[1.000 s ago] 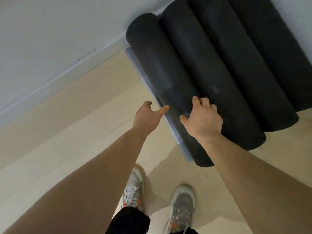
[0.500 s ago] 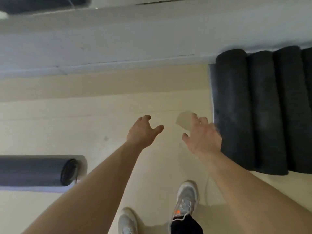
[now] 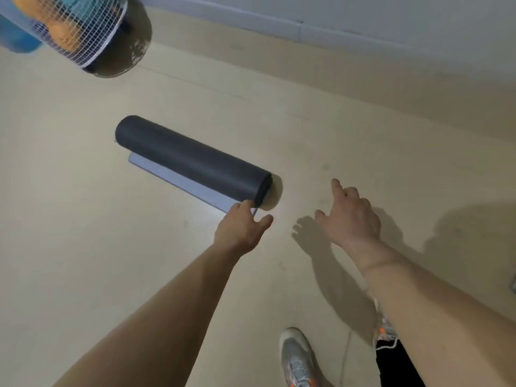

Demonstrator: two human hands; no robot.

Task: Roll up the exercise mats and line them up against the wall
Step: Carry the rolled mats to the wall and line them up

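A: Head view shows us the floor (image 3: 83, 247) first, big and bare, w/ the wall (image 3: 391, 15) running along the top. Up in the left corner there's a wire basket (image 3: 83, 37) w/ orange and blue stuff inside.

B: And the rolled mat (image 3: 192, 160)?

A: It lies on the floor, well apart from the wall. Dark roll, w/ a pale flap (image 3: 181, 181) sticking out flat under it on our side.

B: Our hands?

A: Left hand (image 3: 241, 229) is at the near end of the roll, fingers bent, one just touching the flap's corner. It holds nothing yet. Right hand (image 3: 349, 219) is spread wide above bare floor, near the roll's end, empty too.

B: So how do we do it well?

A: We think: tuck that flap in first, or the roll may come loose. Then one hand near each end, not both at one end, so it stays tight. Lift it level, carry it to the wall, set it down straight.
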